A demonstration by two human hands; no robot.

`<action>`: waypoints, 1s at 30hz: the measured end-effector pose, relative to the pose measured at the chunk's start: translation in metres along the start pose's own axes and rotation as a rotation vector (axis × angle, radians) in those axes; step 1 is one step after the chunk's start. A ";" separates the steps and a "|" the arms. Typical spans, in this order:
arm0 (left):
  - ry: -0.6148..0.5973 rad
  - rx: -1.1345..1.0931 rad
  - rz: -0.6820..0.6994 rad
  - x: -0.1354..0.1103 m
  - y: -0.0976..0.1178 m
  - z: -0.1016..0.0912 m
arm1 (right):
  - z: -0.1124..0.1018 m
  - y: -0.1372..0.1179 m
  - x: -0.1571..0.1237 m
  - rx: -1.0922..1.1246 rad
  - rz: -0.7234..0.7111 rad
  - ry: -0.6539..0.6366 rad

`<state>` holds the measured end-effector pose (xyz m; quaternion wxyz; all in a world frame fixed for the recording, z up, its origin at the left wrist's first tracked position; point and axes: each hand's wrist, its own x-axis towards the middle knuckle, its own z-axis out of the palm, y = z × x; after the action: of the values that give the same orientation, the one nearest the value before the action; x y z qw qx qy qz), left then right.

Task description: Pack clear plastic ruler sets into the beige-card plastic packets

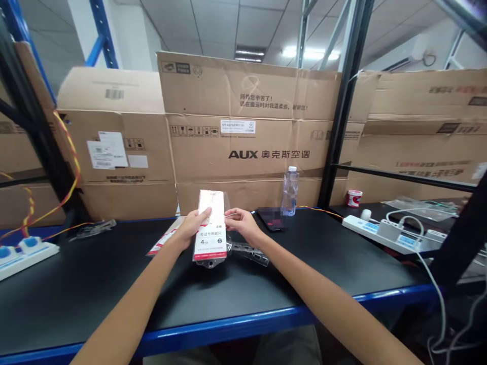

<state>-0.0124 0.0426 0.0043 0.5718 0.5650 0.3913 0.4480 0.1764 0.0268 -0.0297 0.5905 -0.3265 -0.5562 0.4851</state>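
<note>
A ruler set packet (210,238), with a white and red card in a clear plastic sleeve, stands tilted upright above the black table (95,284). My left hand (194,226) grips the packet's left side. My right hand (241,223) pinches the sleeve's right edge with its fingertips. Its thumb and fingers hide little of the card. A flat clear plastic bag (249,252) lies just below my right hand, and a red and white packet (162,242) lies partly behind my left hand.
A dark phone (270,219) and a water bottle (290,191) stand beyond my right hand. White power strips (384,233) with cables lie at both sides. Flattened cardboard boxes (247,126) form a wall behind the table, between black and blue rack uprights.
</note>
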 end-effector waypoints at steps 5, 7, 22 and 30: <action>-0.028 -0.060 -0.004 0.001 -0.001 -0.003 | 0.000 0.000 -0.001 -0.016 0.037 -0.034; -0.046 -0.054 -0.010 -0.002 0.000 -0.001 | 0.000 0.000 -0.001 -0.110 -0.025 -0.008; -0.242 0.145 0.011 -0.017 0.003 0.012 | -0.006 0.011 0.004 -0.354 -0.134 0.153; -0.037 -0.037 0.056 -0.001 0.003 -0.001 | -0.003 0.001 0.006 -0.152 -0.026 0.143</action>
<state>-0.0140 0.0414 0.0074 0.5765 0.5733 0.3565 0.4604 0.1787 0.0329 -0.0288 0.6085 -0.3966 -0.5520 0.4094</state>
